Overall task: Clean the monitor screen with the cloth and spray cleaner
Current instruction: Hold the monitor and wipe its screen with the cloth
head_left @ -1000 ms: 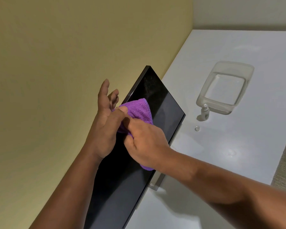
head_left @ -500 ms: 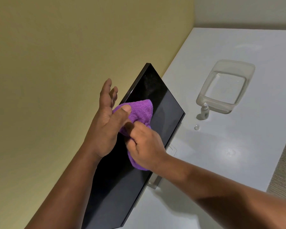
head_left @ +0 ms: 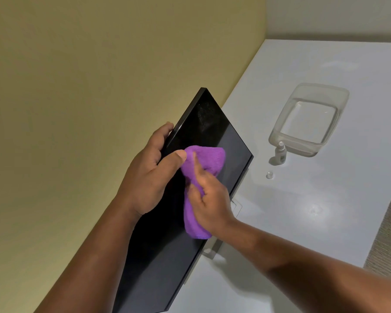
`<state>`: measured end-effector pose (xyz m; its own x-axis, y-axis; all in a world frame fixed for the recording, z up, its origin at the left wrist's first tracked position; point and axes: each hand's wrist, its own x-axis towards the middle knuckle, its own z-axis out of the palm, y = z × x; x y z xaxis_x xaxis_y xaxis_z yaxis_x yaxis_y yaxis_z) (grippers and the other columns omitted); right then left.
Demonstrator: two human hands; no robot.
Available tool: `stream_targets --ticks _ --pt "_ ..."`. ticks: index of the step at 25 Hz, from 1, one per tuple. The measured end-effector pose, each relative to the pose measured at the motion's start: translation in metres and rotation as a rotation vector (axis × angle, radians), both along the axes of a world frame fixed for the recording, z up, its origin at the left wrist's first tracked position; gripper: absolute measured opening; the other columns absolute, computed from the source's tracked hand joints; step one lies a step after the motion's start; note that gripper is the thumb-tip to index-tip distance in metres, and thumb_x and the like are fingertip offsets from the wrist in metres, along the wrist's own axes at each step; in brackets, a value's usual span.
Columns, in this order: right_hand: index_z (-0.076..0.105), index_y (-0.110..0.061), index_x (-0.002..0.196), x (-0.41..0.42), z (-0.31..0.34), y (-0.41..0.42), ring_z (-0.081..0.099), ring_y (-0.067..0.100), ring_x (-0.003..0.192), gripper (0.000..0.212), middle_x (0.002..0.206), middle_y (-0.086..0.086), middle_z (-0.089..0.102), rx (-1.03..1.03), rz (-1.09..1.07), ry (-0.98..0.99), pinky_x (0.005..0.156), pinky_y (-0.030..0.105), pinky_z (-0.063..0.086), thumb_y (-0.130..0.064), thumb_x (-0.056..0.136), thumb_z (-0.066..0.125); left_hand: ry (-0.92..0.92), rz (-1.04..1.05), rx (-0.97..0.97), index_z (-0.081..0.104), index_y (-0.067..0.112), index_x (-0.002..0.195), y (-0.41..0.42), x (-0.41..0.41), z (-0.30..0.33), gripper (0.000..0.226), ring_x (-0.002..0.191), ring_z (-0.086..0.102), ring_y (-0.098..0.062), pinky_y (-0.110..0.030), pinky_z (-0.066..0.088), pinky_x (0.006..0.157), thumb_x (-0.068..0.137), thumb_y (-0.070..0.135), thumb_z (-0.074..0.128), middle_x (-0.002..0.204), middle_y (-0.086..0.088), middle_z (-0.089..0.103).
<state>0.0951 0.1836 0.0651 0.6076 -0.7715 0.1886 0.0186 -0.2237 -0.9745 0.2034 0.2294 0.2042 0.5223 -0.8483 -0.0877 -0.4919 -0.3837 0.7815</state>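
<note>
A black monitor (head_left: 212, 123) stands on a white table (head_left: 303, 222), its dark screen facing right. My left hand (head_left: 149, 175) grips the monitor's top edge, fingers curled behind it and thumb on the screen side. My right hand (head_left: 209, 199) holds a purple cloth (head_left: 207, 158) bunched against the middle of the screen. A faint misty patch shows on the screen's far upper part. A small spray bottle (head_left: 280, 154) stands on the table to the right, with its small clear cap (head_left: 269, 175) lying just in front of it.
A clear plastic tub (head_left: 344, 98) sits behind the spray bottle on the table. A yellow wall (head_left: 77, 109) runs close behind the monitor. The monitor's stand base (head_left: 212, 251) shows under the screen's lower edge. The table's right edge meets a textured surface (head_left: 388, 245).
My left hand, held up with fingers spread beside the screen, has closed over the monitor's top edge. My right hand has shifted the cloth slightly across the screen.
</note>
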Motion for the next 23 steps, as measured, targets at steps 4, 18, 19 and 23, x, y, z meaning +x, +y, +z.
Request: stream_targets --ticks 4,18,19,23 --pt "0.016 -0.044 0.160 0.027 0.022 -0.023 0.065 0.011 0.080 0.070 0.092 -0.009 0.065 0.102 -0.107 -0.073 0.072 0.037 0.058 -0.043 0.099 0.050 -0.008 -0.013 -0.001 0.039 0.031 0.155 0.000 -0.001 -0.001 0.079 0.132 0.053 0.003 -0.031 0.041 0.109 0.083 0.058 0.056 0.142 0.027 0.057" --pt "0.014 -0.040 0.162 0.014 0.030 0.003 0.057 0.009 0.075 0.079 0.088 -0.013 0.054 -0.075 0.052 -0.044 0.063 0.038 0.057 -0.035 0.091 0.049 0.005 0.026 0.007 0.027 0.031 0.160 0.000 -0.003 0.003 0.087 0.143 0.043 -0.002 -0.046 0.035 0.121 0.082 0.062 0.055 0.158 0.014 0.044" --pt "0.015 -0.037 0.162 0.004 0.019 0.001 0.054 0.011 0.072 0.078 0.084 -0.010 0.051 -0.094 0.073 0.000 0.061 0.043 0.056 -0.029 0.092 0.048 0.004 0.026 0.009 0.024 0.030 0.161 0.000 -0.004 0.003 0.090 0.146 0.036 0.003 -0.041 0.031 0.123 0.082 0.062 0.053 0.162 0.014 0.039" --pt "0.011 -0.047 0.160 0.004 0.018 -0.017 0.059 0.011 0.066 0.079 0.078 -0.005 0.061 0.077 0.026 0.015 0.063 0.039 0.055 -0.027 0.094 0.050 -0.031 0.019 0.021 0.026 0.032 0.159 -0.001 -0.005 0.002 0.085 0.146 0.031 0.009 -0.035 0.027 0.124 0.084 0.063 0.049 0.162 0.020 0.036"
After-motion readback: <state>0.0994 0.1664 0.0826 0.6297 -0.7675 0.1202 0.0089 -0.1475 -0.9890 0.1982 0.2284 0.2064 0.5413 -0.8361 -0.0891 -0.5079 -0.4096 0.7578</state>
